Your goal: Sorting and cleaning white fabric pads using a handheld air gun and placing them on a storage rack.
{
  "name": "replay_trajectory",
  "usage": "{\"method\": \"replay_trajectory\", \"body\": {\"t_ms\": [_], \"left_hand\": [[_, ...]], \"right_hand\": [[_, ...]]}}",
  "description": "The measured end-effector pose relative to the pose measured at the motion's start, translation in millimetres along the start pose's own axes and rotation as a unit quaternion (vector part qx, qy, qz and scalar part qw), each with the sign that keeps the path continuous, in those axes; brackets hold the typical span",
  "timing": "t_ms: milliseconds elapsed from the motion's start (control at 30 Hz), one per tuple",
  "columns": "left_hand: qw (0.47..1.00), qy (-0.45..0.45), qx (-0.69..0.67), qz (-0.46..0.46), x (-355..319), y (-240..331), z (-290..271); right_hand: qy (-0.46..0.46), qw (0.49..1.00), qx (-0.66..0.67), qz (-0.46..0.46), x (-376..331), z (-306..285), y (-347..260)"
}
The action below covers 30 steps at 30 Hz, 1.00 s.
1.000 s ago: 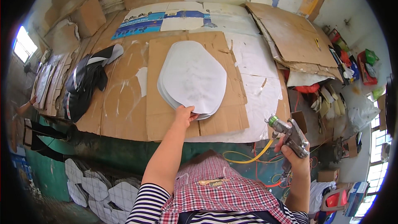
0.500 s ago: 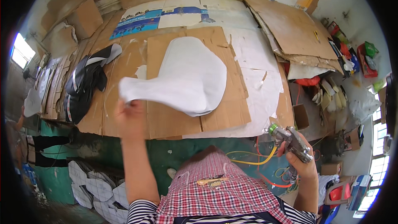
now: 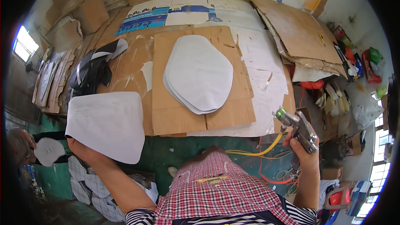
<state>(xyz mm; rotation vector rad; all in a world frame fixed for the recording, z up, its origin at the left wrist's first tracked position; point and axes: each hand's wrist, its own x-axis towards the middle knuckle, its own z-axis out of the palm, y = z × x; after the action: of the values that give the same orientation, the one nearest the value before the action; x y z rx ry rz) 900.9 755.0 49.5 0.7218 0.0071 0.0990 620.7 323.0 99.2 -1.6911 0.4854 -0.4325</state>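
My left hand (image 3: 78,146) has hold of a white rounded sheet (image 3: 106,123) by its lower left edge, off to the left of the cardboard mat (image 3: 229,118). The sheet hides most of those fingers. On the mat lies a stack of similar white sheets (image 3: 200,73), their edges slightly offset at the lower left. A metal spray gun (image 3: 302,131) with a green ring is gripped in my right hand (image 3: 306,152), just past the table's near right edge. A yellow hose (image 3: 271,146) runs beside the gun.
Dark striped clothing (image 3: 89,71) lies on the table's left. Stacked cardboard (image 3: 300,29) fills the back right. Another person at far left holds a white piece (image 3: 49,151). Below, a wire rack (image 3: 93,187) bears several pale pieces; hoses (image 3: 277,181) trail on the floor.
My left hand has drawn the top sheet off the stack, carrying it left and toward me. The spray gun has shifted slightly right. The person at far left has moved a white piece lower.
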Motion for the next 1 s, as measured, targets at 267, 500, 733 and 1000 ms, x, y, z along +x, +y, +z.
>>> {"method": "replay_trajectory", "body": {"t_ms": [267,500,733,1000], "left_hand": [[0.964,-0.219,-0.15,0.02,26,24,-62],[0.941,-0.23,-0.248,-0.003,19,34,-68],[0.937,-0.205,-0.281,-0.019,16,45,-76],[0.964,-0.162,-0.212,0.007,6,46,-56]], "right_hand": [[-0.105,0.993,-0.016,0.06,-27,-16,9],[-0.032,0.999,0.024,0.02,-21,-8,5],[-0.018,0.998,-0.012,0.058,-34,-29,6],[-0.107,0.993,0.017,0.053,-19,0,10]]}}
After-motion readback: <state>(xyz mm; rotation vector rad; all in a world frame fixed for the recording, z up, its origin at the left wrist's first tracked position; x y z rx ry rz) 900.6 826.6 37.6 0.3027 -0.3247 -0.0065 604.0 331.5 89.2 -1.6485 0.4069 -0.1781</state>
